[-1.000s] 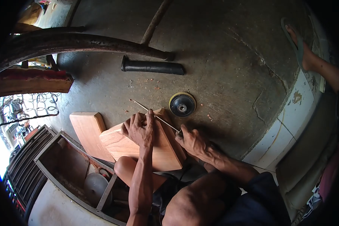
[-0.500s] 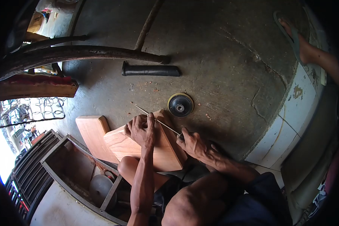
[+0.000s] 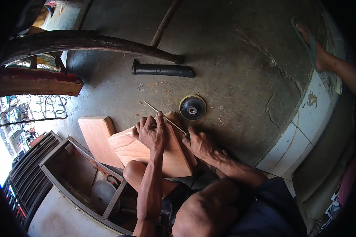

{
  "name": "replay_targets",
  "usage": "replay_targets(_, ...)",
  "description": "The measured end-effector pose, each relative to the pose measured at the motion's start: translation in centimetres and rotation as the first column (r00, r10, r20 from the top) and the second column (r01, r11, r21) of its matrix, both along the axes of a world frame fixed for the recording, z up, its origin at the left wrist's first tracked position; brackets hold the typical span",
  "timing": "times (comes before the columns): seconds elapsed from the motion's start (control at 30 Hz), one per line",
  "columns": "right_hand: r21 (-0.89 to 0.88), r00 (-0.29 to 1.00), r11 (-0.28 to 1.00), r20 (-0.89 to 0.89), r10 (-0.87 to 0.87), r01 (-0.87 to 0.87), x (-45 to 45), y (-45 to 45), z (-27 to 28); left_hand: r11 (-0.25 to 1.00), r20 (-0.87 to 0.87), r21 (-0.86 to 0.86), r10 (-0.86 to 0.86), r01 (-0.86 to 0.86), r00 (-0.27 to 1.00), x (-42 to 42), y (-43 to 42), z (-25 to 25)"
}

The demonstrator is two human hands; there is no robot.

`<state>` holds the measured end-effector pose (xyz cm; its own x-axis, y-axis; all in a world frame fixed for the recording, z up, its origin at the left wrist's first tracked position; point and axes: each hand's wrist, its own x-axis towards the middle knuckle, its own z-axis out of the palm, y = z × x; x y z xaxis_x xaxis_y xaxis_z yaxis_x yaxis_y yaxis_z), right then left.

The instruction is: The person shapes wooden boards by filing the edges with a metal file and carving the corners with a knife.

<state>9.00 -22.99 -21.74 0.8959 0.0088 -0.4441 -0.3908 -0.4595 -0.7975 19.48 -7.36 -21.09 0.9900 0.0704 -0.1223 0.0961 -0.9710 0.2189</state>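
Note:
A thin metal file [image 3: 174, 125] with a dark handle lies slantwise across the upper edge of a thick, angular wooden board [image 3: 146, 148]. My right hand [image 3: 203, 146] is closed round its handle, just right of the board. Over the board, my left hand [image 3: 149, 132] has curled fingers, one pressed against the file's shaft; the fingertips underneath are partly hidden. The file's narrow tip sticks out past my left hand above the floor. Against my bent leg [image 3: 135, 174] rests the board, tilted. A second wooden piece [image 3: 94, 136] lies to its left, partly beneath it.
A round black backing pad [image 3: 192, 107] and a black rubber grip-like tube [image 3: 163, 71] lie on the concrete floor, amid wood crumbs. Curved dark wooden legs [image 3: 106, 44] reach in from upper left. At lower left stands a metal-framed box [image 3: 69, 162]. Another person's sandalled foot [image 3: 310, 45] is at upper right.
The view has shifted slightly. My right hand has moved a little up and left, the file sliding with it across the board's edge. My left hand keeps its place on the board.

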Motion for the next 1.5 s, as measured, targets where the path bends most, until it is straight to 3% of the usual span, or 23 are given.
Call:
replay_targets(0.1,0.079,0.998,0.997,-0.068,0.001,0.004,0.3,-0.3,1.1,1.000,0.006,0.013,0.000,0.000,1.000,0.1,-0.2,0.3)
replay_targets(0.27,0.174,0.992,0.979,0.052,-0.111,0.101,-1.3,-0.5,1.1,0.999,0.015,-0.028,-0.024,0.024,1.000,-0.2,0.1,0.3)
replay_targets(0.4,0.122,0.995,0.989,0.048,-0.093,0.087,-1.5,0.0,-0.1,0.999,0.036,-0.004,-0.045,0.045,0.998,-0.1,0.2,0.0)
replay_targets(0.5,0.052,0.992,0.999,-0.130,-0.003,0.010,-1.6,0.2,-0.8,0.999,0.045,0.032,-0.032,0.031,0.998,0.1,0.1,-0.2)
replay_targets(0.63,-0.002,0.999,0.999,0.028,-0.034,0.034,-1.4,1.3,-2.4,1.000,0.023,0.028,-0.004,0.003,1.000,0.3,-0.1,-0.2)
replay_targets(0.7,0.109,0.999,0.993,-0.030,-0.042,0.045,-0.4,1.2,-2.7,1.000,0.048,0.018,-0.019,0.018,0.999,0.4,-0.1,-0.3)
replay_targets(0.83,0.126,0.992,0.984,-0.006,-0.128,0.128,-0.9,1.0,-1.5,1.000,0.041,-0.009,-0.014,0.014,0.999,0.3,-0.1,0.0)
replay_targets(0.97,0.082,0.995,0.991,0.016,-0.103,0.102,-2.5,0.9,-1.8,1.000,0.021,-0.019,-0.014,0.014,1.000,0.1,0.1,-0.1)
replay_targets(1.07,0.126,0.991,0.986,-0.093,-0.099,0.110,-2.3,0.4,-0.8,1.000,0.035,-0.010,-0.021,0.021,0.999,0.2,-0.1,-0.1)
replay_targets(1.13,0.032,0.986,0.999,-0.167,-0.008,0.013,-1.8,0.3,-0.7,1.000,0.025,0.022,-0.019,0.018,1.000,0.1,0.0,-0.2)
replay_targets(1.27,0.022,0.982,0.999,-0.183,0.038,-0.035,-1.4,0.8,-2.3,0.999,0.052,0.045,-0.010,0.008,0.999,0.5,0.0,-0.7)
replay_targets(1.33,-0.084,0.996,0.996,0.083,0.014,-0.007,-1.4,0.9,-2.5,1.000,0.047,0.024,0.016,-0.018,0.999,0.5,-0.3,-0.6)
replay_targets(1.43,0.011,0.999,1.000,-0.040,0.017,-0.017,-0.2,0.4,-2.1,0.999,0.010,0.014,0.030,-0.030,0.999,0.4,-0.3,-0.2)
replay_targets(1.5,0.047,1.000,0.999,0.001,-0.014,0.014,-0.4,0.6,-1.8,0.998,-0.007,-0.039,0.039,-0.039,0.999,0.6,-0.6,0.5)
